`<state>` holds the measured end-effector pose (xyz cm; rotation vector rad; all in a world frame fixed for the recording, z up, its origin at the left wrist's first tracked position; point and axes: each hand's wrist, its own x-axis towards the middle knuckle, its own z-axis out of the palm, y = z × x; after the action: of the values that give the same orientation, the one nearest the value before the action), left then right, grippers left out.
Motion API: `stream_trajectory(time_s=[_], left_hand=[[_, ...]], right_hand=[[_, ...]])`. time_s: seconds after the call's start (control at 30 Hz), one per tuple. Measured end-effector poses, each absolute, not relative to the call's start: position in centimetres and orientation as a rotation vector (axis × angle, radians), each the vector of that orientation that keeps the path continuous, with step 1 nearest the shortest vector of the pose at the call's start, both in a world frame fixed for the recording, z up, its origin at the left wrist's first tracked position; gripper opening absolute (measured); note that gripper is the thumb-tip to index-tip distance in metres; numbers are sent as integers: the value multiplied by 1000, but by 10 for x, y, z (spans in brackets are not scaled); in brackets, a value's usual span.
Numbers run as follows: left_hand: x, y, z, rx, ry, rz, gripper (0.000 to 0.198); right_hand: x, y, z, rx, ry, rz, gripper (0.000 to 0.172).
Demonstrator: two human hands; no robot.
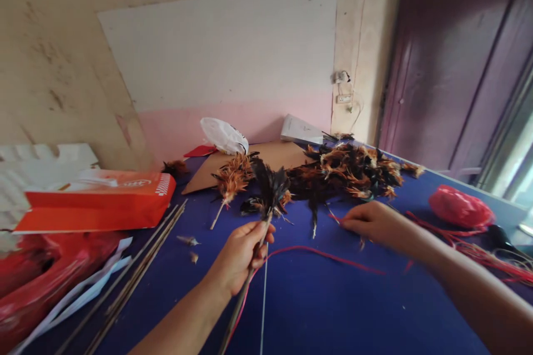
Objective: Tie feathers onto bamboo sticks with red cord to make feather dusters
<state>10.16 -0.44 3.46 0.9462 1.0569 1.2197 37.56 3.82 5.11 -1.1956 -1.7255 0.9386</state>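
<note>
While held tip-up, apparently to hold black feathers [270,186] off the blue table [325,310]: one stick [236,313], clasped in left hand [245,249], red cord [325,256] alongside. Near brown-and-black feather heap [350,169]: right hand [370,219]; whether pinching a red strand [334,218], cannot tell.

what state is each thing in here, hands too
Left hand: closed around the stick
Stick: slanted, dark feathers at its top
Right hand: near the feather heap, grip unclear
Feather heap: loose
Spare sticks: lying bare, side by side
Orange bag: lying down
White plastic bag: crumpled
Pink bag: bunched up
</note>
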Motion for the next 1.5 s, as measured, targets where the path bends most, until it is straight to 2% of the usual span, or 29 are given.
stream_trajectory(time_s=[0.07,0.13,0.3,0.37,0.5,0.77,1.0,1.1,1.17,1.23,1.3,1.5], left_hand=[[111,-1,34,940,999,1194,16],[117,2,32,897,949,1154,17],[121,5,21,718,828,1053,14],[121,5,14,662,798,1015,13],[124,4,1,634,780,943,16],[132,3,-11,930,1059,1178,23],[126,2,-7,982,1046,1176,30],[115,7,-1,845,965,1240,26],[105,14,2,698,913,1301,17],[93,22,3,565,918,1352,11],[84,29,3,483,947,1393,8],[70,39,-1,475,974,1502,7]], right_hand=[[345,39,44,-1227,-1966,891,16],[317,40,35,-1213,-1985,1040,16],[276,38,9,-1092,-1406,1582,31],[270,36,1,-938,-1242,1802,30],[267,33,-11,-793,-1122,1924,31],[263,36,-16,-994,-1207,1713,33],[251,40,5,-1159,-1666,1247,32],[244,55,11,-1186,-1814,1229,39],[239,74,11,-1284,-1901,1057,45],[233,96,9,-1398,-1964,767,39],[224,117,6,-1476,-1997,548,25],[196,145,-5,-1698,-2008,399,17]])
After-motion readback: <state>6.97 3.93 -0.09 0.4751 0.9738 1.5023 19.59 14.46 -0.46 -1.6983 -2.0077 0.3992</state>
